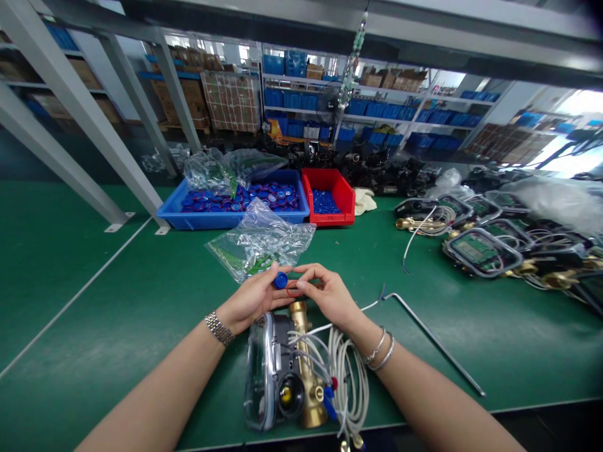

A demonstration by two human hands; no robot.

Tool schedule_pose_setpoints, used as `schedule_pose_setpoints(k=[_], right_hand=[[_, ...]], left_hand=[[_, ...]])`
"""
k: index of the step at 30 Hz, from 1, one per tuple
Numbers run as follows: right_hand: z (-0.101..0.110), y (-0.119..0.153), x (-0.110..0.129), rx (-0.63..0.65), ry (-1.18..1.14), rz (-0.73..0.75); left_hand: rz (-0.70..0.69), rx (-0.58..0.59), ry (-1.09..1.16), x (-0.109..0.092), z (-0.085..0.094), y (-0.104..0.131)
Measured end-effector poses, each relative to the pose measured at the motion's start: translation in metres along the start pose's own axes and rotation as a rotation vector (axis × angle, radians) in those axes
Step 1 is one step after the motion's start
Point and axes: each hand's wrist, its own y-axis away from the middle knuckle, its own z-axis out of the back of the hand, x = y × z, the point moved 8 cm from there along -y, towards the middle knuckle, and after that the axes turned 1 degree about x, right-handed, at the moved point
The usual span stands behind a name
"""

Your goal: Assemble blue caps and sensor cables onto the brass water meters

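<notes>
My left hand (252, 300) is turned palm up, its thumb holding a round blue plastic cap (281, 280) against the fingers. Between the thumb and fingertips of my right hand (330, 296) is a thin red ring (289, 290), close beside the cap. Just below both hands lies a brass pipe body (308, 376) joined to a black meter housing with a clear cover (260, 376). Coiled white cables (351, 383) rest against its right side. A clear plastic bag (268, 235) with small pale and green pieces lies just beyond my fingers.
Behind the bag stand a blue bin (230, 220) of blue caps with red edges and a red bin (332, 220) of small blue parts. An L-shaped metal rod (438, 345) lies to the right. Several meters (483, 251) crowd the far right; metal posts (101, 125) rise at left.
</notes>
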Motion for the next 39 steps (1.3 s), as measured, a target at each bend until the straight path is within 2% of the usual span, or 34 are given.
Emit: schedule_pose_setpoints(k=[4, 9, 21, 28, 36, 39], right_hand=[[0.003, -0.002, 0.003, -0.054, 0.27, 0.067], [-0.006, -0.005, 0.001, -0.07, 0.313, 0.074], [-0.002, -0.008, -0.007, -0.118, 0.324, 0.054], [-0.002, -0.009, -0.012, -0.127, 0.278, 0.041], [-0.001, -0.009, -0.014, -0.128, 0.207, 0.012], [0.0, -0.008, -0.017, -0.129, 0.175, -0.011]], left_hand=[[0.007, 0.054, -0.033, -0.001, -0.006, 0.003], [-0.014, 0.122, -0.06, -0.002, -0.011, 0.003], [0.009, 0.045, -0.053, -0.002, -0.007, 0.007], [-0.033, 0.047, -0.079, -0.003, -0.007, 0.006], [-0.016, 0.046, -0.089, -0.002, -0.005, 0.006], [-0.025, 0.077, -0.101, -0.003, -0.007, 0.006]])
